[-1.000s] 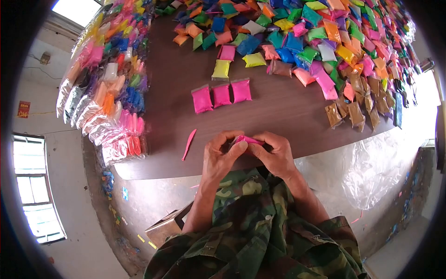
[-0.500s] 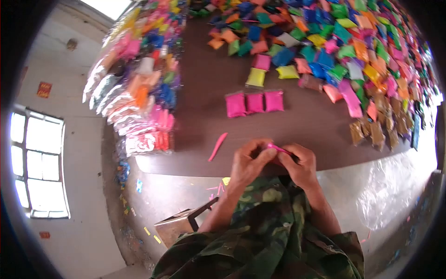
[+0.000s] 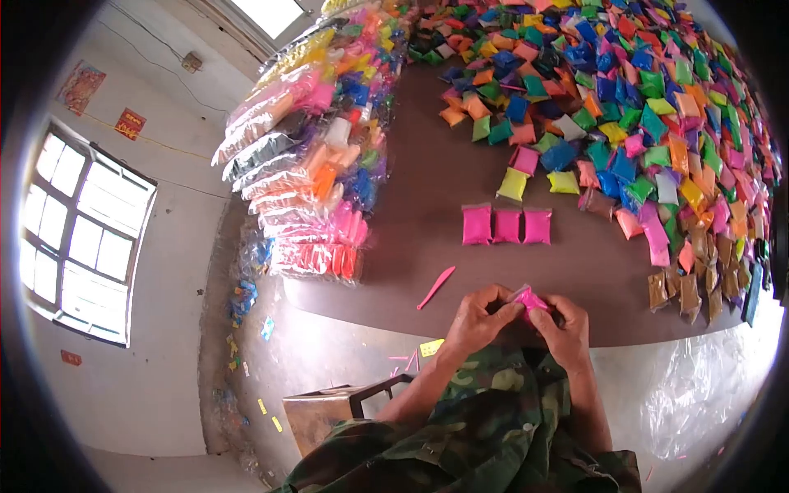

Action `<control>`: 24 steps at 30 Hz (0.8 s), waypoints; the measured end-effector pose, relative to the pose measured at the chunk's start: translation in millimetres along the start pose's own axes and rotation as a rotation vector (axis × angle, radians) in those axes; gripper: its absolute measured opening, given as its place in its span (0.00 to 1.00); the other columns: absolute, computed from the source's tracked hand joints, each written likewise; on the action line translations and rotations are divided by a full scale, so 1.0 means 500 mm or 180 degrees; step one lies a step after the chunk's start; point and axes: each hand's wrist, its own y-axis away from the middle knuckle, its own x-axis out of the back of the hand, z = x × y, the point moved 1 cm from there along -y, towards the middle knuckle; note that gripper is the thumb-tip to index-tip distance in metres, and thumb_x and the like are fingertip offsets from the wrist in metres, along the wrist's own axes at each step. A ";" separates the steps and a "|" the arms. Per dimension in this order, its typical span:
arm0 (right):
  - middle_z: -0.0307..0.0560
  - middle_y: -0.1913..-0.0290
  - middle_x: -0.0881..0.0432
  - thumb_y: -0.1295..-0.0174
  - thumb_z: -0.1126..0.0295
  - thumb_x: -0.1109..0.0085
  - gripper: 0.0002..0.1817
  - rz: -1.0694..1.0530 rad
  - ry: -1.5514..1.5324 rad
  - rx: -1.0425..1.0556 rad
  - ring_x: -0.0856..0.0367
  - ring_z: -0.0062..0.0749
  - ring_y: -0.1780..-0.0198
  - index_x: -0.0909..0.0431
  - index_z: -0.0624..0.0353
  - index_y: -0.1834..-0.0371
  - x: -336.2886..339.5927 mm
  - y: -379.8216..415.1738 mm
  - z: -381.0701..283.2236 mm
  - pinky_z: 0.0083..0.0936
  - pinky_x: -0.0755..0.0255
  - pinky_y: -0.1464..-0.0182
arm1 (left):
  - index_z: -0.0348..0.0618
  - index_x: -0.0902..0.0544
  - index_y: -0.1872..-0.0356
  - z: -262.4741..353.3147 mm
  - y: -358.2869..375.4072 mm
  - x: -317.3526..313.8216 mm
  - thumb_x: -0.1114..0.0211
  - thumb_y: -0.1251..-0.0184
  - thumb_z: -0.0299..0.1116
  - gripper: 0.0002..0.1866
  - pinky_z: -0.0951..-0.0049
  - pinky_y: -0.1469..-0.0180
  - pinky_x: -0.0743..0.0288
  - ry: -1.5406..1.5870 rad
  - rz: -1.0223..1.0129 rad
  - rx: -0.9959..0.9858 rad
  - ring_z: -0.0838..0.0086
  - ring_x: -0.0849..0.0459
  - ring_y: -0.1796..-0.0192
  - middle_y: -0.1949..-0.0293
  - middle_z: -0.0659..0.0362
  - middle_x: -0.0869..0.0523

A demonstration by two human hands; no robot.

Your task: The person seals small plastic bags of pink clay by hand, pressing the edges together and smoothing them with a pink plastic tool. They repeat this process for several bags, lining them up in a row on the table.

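Both hands hold a small pink clay packet (image 3: 531, 301) in clear wrapping, just above the table's front edge. My left hand (image 3: 483, 322) pinches its left side, with thumb and fingers closed. On the other side, my right hand (image 3: 567, 327) grips it with the thumb pressed on its front. Part of the packet is hidden by the fingers. To the left of my hands lies a pink plastic knife (image 3: 436, 287). Farther back, a row of three pink packets (image 3: 507, 226) lies flat on the table.
Bagged clay packs (image 3: 308, 189) are stacked along the left of the brown table (image 3: 419, 181). A large heap of colourful packets (image 3: 625, 107) covers the back and right, with brown packets (image 3: 689, 294) at its near edge. A stool (image 3: 329, 411) stands below left.
The camera view has shifted, so the table things appear farther right and lower. The pink packet in my hands is now turned up, showing more of its face.
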 end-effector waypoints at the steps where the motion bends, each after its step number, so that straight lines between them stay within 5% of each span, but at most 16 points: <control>1: 0.36 0.62 0.13 0.28 0.64 0.26 0.16 -0.0071 0.0027 -0.0022 0.20 0.18 0.59 0.12 0.69 0.49 0.002 -0.002 0.003 0.23 0.24 0.56 | 0.34 0.11 0.53 0.000 0.000 0.002 0.24 0.24 0.34 0.12 0.76 0.59 0.25 0.0034 -0.0031 0.0010 0.85 0.21 0.61 0.65 0.66 0.12; 4: 0.35 0.62 0.13 0.28 0.65 0.26 0.16 -0.0156 0.0037 -0.0074 0.20 0.18 0.59 0.12 0.69 0.49 0.010 0.001 0.015 0.23 0.23 0.57 | 0.37 0.10 0.51 0.000 0.002 0.001 0.22 0.24 0.37 0.13 0.80 0.66 0.31 -0.0110 0.0007 0.0085 0.88 0.23 0.66 0.66 0.70 0.14; 18: 0.33 0.66 0.16 0.26 0.67 0.29 0.11 -0.0137 0.0069 -0.0067 0.25 0.16 0.63 0.13 0.67 0.54 0.013 0.004 0.005 0.24 0.27 0.61 | 0.35 0.11 0.49 -0.013 0.007 0.011 0.25 0.22 0.36 0.13 0.77 0.52 0.24 0.0064 -0.0025 0.0126 0.84 0.18 0.56 0.60 0.67 0.11; 24: 0.43 0.69 0.16 0.30 0.70 0.28 0.09 -0.0134 0.0500 0.0559 0.24 0.20 0.66 0.14 0.66 0.59 0.015 0.003 0.019 0.27 0.27 0.62 | 0.34 0.10 0.48 0.046 0.002 -0.013 0.24 0.24 0.37 0.15 0.76 0.52 0.23 -0.0377 -0.0082 0.0228 0.84 0.18 0.55 0.60 0.65 0.10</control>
